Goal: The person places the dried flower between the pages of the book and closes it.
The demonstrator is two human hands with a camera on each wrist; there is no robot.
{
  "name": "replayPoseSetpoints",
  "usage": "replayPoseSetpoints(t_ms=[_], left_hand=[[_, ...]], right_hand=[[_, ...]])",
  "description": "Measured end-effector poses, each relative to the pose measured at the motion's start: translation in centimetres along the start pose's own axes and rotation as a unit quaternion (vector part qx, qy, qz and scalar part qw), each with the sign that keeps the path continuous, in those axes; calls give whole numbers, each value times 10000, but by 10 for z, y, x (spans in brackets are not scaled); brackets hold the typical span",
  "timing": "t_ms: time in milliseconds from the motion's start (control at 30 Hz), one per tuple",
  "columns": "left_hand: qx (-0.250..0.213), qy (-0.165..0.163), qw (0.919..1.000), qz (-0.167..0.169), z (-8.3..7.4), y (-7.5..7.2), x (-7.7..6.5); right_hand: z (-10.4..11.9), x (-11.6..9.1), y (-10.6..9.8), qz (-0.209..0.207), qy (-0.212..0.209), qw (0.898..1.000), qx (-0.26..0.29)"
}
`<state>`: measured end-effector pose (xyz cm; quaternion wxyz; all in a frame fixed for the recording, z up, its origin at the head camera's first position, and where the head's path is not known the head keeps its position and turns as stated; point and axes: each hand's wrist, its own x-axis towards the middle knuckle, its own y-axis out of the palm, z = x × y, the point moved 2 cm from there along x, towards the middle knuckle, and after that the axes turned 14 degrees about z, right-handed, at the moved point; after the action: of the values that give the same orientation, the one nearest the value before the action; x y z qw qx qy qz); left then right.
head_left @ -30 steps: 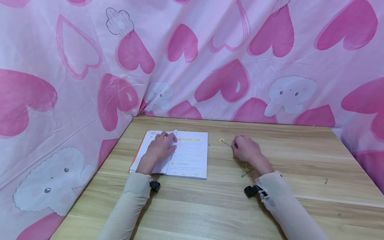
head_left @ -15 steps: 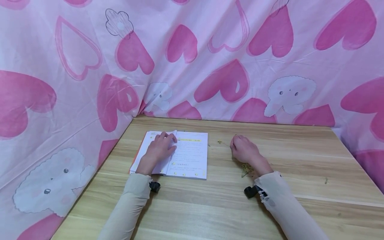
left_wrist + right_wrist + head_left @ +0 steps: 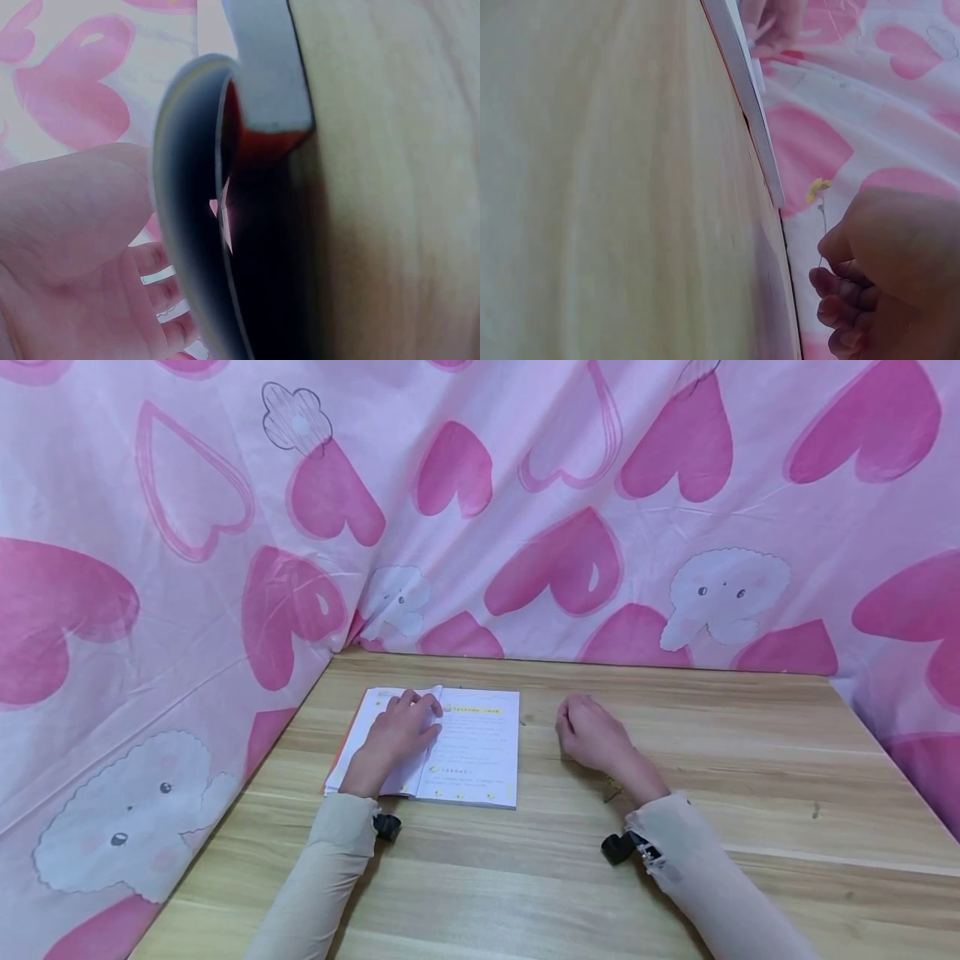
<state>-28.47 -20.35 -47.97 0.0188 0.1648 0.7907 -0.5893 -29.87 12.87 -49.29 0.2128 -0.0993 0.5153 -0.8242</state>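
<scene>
An open book [image 3: 480,747] with printed pages lies on the wooden table. My left hand [image 3: 400,729] rests on its left-hand pages, fingers spread near the fold. Those pages [image 3: 169,172] bulge upward in the left wrist view, beside the palm. To the right of the book, my right hand [image 3: 596,733] hovers over the table. In the right wrist view it pinches the thin stem of a small yellow flower [image 3: 819,190] between thumb and fingers. The blossom stands out above the thumb; the head view hides it behind the hand.
A small dried sprig [image 3: 612,790] lies on the table [image 3: 487,877], partly covered by the right wrist. Farther right is a tiny greenish bit [image 3: 816,811]. A pink heart-print cloth [image 3: 555,560] hangs along the back and left table edges.
My right hand has moved left toward the book with the flower, covering it from the head view and more of the sprig. The left hand stays on the pages.
</scene>
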Motion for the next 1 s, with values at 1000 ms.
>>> replayPoseSetpoints(t_ms=[1000], left_hand=[[-43, 17, 9998, 167, -1, -1, 2]], right_hand=[[66, 28, 30, -5, -77, 9942, 1073]])
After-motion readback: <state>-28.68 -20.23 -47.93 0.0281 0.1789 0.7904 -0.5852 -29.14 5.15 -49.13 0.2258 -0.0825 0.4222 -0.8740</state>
